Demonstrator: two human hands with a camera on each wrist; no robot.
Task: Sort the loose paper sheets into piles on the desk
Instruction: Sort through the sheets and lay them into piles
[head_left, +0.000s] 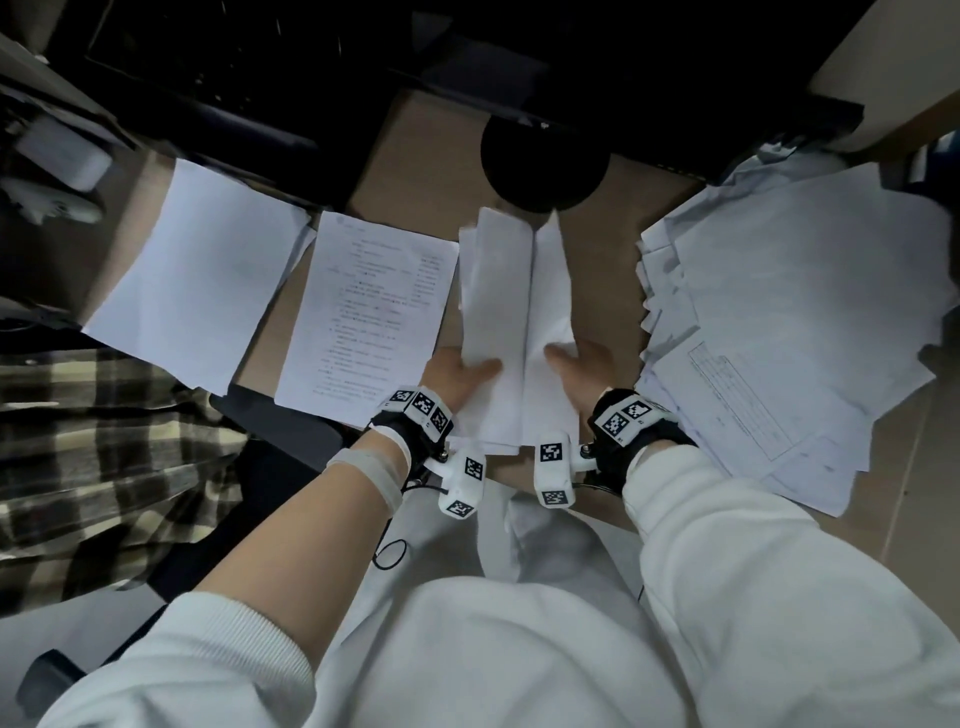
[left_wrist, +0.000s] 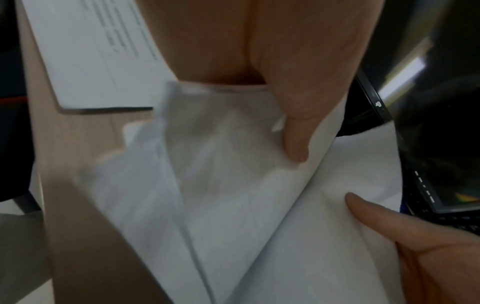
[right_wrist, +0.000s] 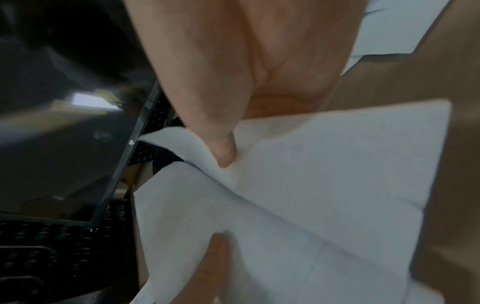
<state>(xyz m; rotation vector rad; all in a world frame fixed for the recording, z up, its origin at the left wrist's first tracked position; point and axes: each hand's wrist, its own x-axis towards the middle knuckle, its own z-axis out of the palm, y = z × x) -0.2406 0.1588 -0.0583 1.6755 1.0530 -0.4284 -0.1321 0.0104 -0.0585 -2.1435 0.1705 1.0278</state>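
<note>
Both hands hold a small stack of white sheets (head_left: 514, 312) at the desk's middle, bent into a V along its length. My left hand (head_left: 457, 371) pinches its left half, thumb on top (left_wrist: 296, 144), fingers beneath. My right hand (head_left: 579, 366) pinches the right half the same way, thumb (right_wrist: 223, 152) pressing the paper (right_wrist: 311, 174). On the desk to the left lie a printed sheet pile (head_left: 369, 312) and a blank sheet pile (head_left: 202, 270). A big untidy heap of loose sheets (head_left: 789, 322) lies to the right.
A round black monitor base (head_left: 543, 156) stands just beyond the held sheets, with a dark screen (right_wrist: 64, 144) and keyboard (right_wrist: 39, 257) behind. The wooden desk (head_left: 410, 156) shows between the piles. A plaid cloth (head_left: 93, 447) hangs at the left, off the desk.
</note>
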